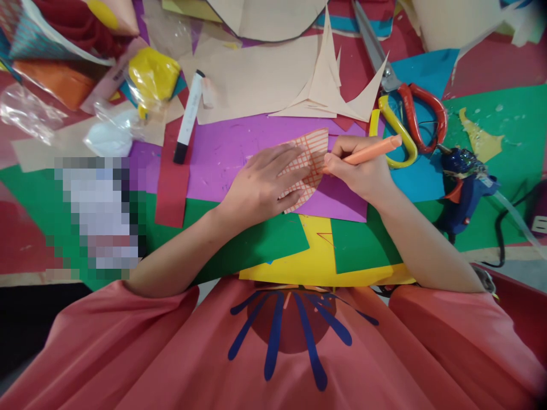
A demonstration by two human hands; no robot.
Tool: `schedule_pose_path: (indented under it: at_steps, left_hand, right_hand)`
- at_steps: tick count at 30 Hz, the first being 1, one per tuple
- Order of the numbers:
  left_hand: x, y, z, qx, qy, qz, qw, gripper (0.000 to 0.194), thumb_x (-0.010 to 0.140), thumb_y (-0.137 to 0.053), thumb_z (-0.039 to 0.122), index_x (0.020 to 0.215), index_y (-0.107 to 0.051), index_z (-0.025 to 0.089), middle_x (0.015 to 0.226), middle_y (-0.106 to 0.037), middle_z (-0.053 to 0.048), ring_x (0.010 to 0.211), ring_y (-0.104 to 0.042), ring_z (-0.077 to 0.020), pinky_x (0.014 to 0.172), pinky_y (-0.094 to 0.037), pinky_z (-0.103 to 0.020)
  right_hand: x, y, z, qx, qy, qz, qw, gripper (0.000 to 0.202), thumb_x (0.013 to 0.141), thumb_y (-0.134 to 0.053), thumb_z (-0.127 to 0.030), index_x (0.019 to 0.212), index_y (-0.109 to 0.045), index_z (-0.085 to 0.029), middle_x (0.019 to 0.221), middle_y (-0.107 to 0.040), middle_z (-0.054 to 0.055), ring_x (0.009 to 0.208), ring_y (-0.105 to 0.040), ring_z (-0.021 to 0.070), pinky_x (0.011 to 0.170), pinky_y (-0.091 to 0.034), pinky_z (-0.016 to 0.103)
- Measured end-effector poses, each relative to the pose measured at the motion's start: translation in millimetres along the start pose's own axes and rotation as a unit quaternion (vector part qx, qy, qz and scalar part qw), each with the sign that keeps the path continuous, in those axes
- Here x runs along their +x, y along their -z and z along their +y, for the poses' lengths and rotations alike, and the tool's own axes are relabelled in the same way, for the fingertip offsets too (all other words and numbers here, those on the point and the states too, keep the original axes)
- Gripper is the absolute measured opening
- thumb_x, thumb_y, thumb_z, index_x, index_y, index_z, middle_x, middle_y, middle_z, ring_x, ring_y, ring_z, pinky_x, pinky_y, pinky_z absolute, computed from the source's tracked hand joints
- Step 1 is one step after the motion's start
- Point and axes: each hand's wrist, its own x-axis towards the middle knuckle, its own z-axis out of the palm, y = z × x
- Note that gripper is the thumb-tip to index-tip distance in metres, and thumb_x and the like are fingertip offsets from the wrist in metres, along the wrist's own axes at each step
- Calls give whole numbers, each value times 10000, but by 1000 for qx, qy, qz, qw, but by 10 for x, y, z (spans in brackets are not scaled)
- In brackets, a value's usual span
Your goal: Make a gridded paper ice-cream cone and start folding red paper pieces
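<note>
My right hand (356,171) grips an orange marker (374,150), its tip end down at the right side of a small cream paper piece (317,149). Orange crossing lines cover much of that piece in a grid; its upper part shows lines running one way. Spread flat over the piece's left part, my left hand (271,179) presses it against a purple sheet (213,148) and hides some of it. Just beyond my right hand lie scissors (410,114) with one red and one yellow handle.
Pointed cream paper scraps (318,94) lie at the back. A white marker (188,117) with dark ends rests on a red strip (171,196). At right is a blue glue gun (464,199) with a cord; at left, a bagged yellow lump (154,74) and a pixelated patch (102,210).
</note>
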Motion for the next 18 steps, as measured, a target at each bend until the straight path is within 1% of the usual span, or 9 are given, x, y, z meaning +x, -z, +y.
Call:
schedule_pose_path:
  at_steps: [3, 7, 9, 12, 15, 18]
  left_hand:
    - [-4, -9, -7, 1, -10, 15, 1000, 336, 932, -511, 361, 1224, -600, 219, 1367, -591, -124, 1312, -531, -281, 1083, -445, -493]
    - [-10, -17, -19, -10, -4, 6, 1000, 335, 928, -525, 333, 1239, -587, 227, 1385, -574, -128, 1332, -512, -287, 1099, -428, -515]
    - [-11, -17, -24, -1, -14, 15, 1000, 342, 923, -536, 340, 1238, -587, 218, 1375, -581, -134, 1319, -526, -290, 1092, -440, -511]
    - [-7, -8, -23, 13, -26, 24, 999, 335, 924, -534, 348, 1224, -595, 212, 1355, -597, -133, 1300, -544, -288, 1075, -461, -498]
    - [0, 11, -10, 11, -12, 1, 1000, 334, 930, -517, 328, 1244, -582, 235, 1369, -589, -118, 1316, -528, -276, 1084, -452, -500]
    - [3, 25, 3, 15, -9, 2, 1000, 355, 919, -528, 313, 1261, -575, 229, 1366, -589, -120, 1312, -529, -284, 1078, -454, -504]
  right_hand:
    - [-1, -4, 4, 2, -7, -3, 1000, 336, 765, -642, -214, 531, -400, -211, 496, -424, -47, 505, -350, 84, 479, -330, 255]
    - [-2, -12, 18, 3, -3, -9, 1000, 358, 756, -655, -185, 519, -387, -211, 487, -430, -47, 487, -338, 79, 460, -331, 259]
    - [0, -10, 25, 9, -2, -11, 1000, 373, 749, -666, -167, 512, -381, -209, 477, -425, -50, 478, -329, 72, 451, -329, 259]
    - [7, 2, 34, 27, -6, -25, 999, 357, 736, -679, -158, 504, -412, -209, 467, -455, -45, 472, -357, 72, 437, -335, 254]
    - [19, 17, 42, 77, -8, -21, 997, 288, 744, -649, -192, 517, -473, -212, 490, -528, -31, 465, -433, 79, 432, -364, 251]
    - [29, 24, 43, 123, -17, 12, 992, 290, 762, -631, -269, 524, -473, -219, 490, -547, -30, 440, -464, 80, 424, -379, 248]
